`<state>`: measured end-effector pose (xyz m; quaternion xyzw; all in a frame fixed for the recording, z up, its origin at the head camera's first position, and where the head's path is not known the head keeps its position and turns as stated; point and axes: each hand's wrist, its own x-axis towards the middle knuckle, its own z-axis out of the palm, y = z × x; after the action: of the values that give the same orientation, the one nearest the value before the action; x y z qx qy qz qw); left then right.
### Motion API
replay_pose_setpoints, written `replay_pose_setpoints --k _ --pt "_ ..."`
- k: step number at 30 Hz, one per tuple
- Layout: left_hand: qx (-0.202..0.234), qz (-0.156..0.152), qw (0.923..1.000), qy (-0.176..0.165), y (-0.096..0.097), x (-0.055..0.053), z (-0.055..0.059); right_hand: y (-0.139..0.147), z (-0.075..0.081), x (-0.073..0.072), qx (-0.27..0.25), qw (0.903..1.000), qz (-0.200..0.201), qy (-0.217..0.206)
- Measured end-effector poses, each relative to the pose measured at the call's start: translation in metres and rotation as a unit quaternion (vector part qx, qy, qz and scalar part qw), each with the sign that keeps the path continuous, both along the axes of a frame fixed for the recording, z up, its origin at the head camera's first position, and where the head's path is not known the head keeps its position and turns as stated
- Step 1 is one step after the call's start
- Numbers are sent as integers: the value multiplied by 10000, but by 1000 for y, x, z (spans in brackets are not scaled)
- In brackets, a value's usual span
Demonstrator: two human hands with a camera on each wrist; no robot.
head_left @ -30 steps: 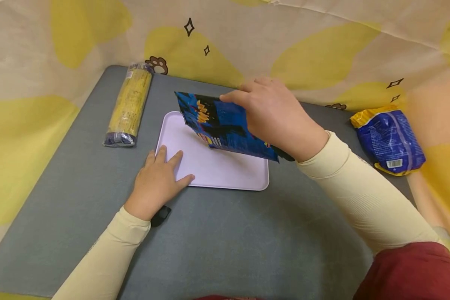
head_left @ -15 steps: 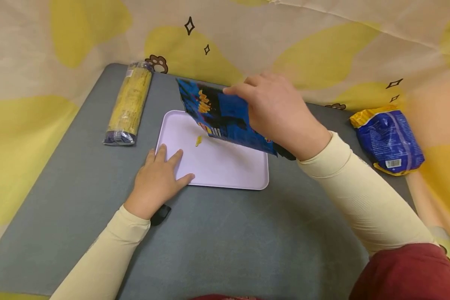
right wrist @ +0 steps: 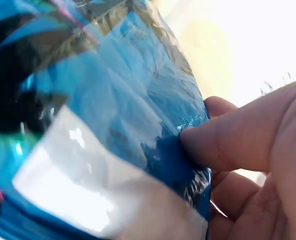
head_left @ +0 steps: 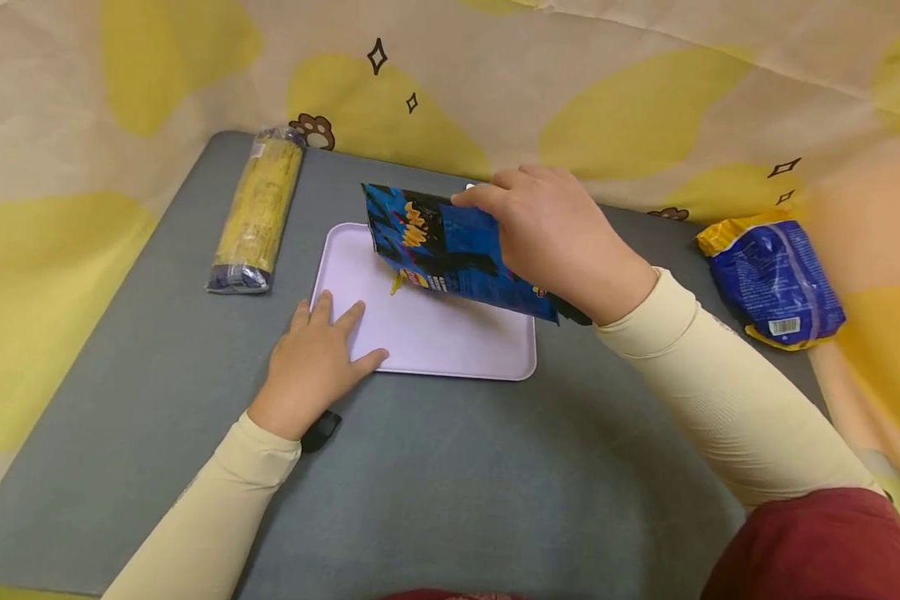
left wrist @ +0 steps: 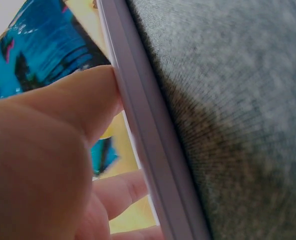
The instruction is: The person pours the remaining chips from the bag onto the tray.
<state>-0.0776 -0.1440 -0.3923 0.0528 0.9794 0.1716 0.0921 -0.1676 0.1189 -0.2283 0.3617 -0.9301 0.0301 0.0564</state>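
Over the lilac tray (head_left: pixel 450 350), the right hand (head_left: pixel 558 237) pinches a tilted blue packet (head_left: pixel 450 250) between thumb and bent fingers. The left hand (head_left: pixel 307 371), fingers spread and gripping nothing, rests on the tray's near left corner. A yellow bit (head_left: pixel 397 283), too small for me to identify, lies on the tray near the packet's lower edge. A long yellow pack (head_left: pixel 258 217) lies left of the tray.

Left hand (head_left: pixel 309 367) splayed, right hand (head_left: pixel 558 240) pinching
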Motion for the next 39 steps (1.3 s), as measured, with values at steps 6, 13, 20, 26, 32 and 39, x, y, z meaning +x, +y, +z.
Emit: replay_pose_setpoints --k 6,13,20,26,32,39 --pt "4 30 10000 5 0 -1 -3 4 3 2 -168 9997 -103 144" --pt "5 18 9999 -99 0 -3 -4 6 2 0 -282 9993 -96 225" --pt "-17 32 9999 -169 1 -2 -4 5 1 0 -220 9997 -43 130" --pt "0 78 9998 -184 0 -1 -3 6 -1 0 -291 9991 -47 312" --pt "-5 76 9998 -180 0 0 -1 9 5 1 -513 9979 -166 357" --pt "2 86 9998 -163 1 0 0 9 -5 1 -403 9984 -61 383"
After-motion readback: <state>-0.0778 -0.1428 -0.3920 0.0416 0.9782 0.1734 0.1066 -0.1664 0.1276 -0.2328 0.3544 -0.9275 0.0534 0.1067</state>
